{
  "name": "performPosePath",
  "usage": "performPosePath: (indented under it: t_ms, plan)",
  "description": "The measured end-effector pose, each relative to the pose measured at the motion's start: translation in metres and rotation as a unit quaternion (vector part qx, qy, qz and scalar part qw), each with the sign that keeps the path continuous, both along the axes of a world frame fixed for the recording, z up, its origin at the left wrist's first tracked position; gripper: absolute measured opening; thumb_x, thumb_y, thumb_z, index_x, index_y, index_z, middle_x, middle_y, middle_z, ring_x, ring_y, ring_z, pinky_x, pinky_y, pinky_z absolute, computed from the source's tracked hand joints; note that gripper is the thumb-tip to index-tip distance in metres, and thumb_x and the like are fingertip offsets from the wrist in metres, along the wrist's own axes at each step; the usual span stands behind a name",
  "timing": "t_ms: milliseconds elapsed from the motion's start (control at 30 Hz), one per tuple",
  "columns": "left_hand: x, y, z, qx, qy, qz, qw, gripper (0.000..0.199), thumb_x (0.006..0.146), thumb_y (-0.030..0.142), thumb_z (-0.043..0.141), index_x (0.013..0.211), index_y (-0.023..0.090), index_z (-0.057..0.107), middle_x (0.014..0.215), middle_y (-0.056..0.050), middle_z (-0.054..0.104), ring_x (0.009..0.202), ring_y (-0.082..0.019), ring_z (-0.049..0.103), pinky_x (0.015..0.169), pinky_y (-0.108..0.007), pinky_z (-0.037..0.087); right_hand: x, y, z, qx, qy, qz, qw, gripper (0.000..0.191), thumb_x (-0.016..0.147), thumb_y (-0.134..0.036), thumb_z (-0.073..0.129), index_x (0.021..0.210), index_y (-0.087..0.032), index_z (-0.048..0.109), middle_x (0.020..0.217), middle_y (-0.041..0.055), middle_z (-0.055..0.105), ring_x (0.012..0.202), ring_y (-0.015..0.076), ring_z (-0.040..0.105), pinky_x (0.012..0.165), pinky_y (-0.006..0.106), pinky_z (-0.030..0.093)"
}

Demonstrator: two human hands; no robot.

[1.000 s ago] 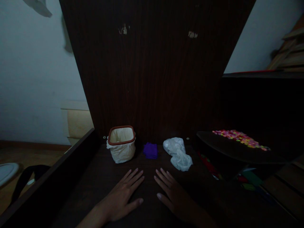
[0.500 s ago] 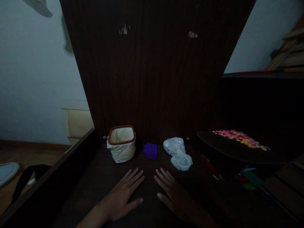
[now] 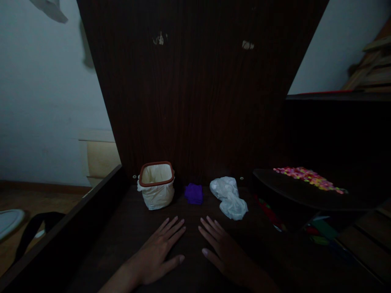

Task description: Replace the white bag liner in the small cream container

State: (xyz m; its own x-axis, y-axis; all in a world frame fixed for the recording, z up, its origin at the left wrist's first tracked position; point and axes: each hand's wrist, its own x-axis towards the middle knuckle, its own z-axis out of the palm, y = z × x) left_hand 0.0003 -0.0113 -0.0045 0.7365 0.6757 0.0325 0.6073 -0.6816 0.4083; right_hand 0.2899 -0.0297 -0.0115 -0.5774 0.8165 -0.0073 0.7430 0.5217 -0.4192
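- Left grip [image 3: 156,253], right grip [image 3: 224,253]: opened flat, empty, lower centre.
- Purple cloth [image 3: 194,193]: on bench [image 3: 116,234], beyond both, midway.
- Lined bin [image 3: 157,195] left of cloth, plastic bag [image 3: 229,197] right.

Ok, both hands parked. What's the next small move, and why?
I'd probably ease the right hand forward to the purple bundle. That hand looks empty, fingers spread, and the bundle sits just beyond the fingertips, between the lined bin and the crumpled plastic bag, with nothing visible in the way.
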Motion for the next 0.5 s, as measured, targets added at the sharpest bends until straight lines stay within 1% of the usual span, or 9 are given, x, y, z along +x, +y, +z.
performPosePath:
  t_ms: [233, 500]
  plan:
    - [0.0009, -0.0001, -0.0005, -0.010, 0.008, 0.008, 1.000, 0.067, 0.102, 0.054, 0.046, 0.160, 0.029, 0.026, 0.168, -0.005, 0.022, 0.155, -0.035, 0.019, 0.123, -0.064, 0.023, -0.0006, 0.0003, 0.0006, 0.000, -0.009, -0.002, 1.000, 0.060, 0.106, -0.050, 0.035, 0.159, -0.022, 0.031, 0.168, 0.0060, 0.020, 0.156, 0.0289, 0.014, 0.127, 0.056, 0.017]
    - [-0.0009, 0.0011, -0.0036, 0.010, -0.023, -0.007, 1.000, 0.066, 0.102, 0.050, 0.048, 0.160, 0.031, 0.024, 0.167, -0.006, 0.023, 0.155, -0.034, 0.021, 0.124, -0.063, 0.023, -0.0002, 0.0013, -0.0007, 0.000, 0.003, -0.001, 1.000, 0.060, 0.106, -0.049, 0.038, 0.159, -0.024, 0.031, 0.168, 0.0065, 0.020, 0.156, 0.0299, 0.015, 0.126, 0.057, 0.018]
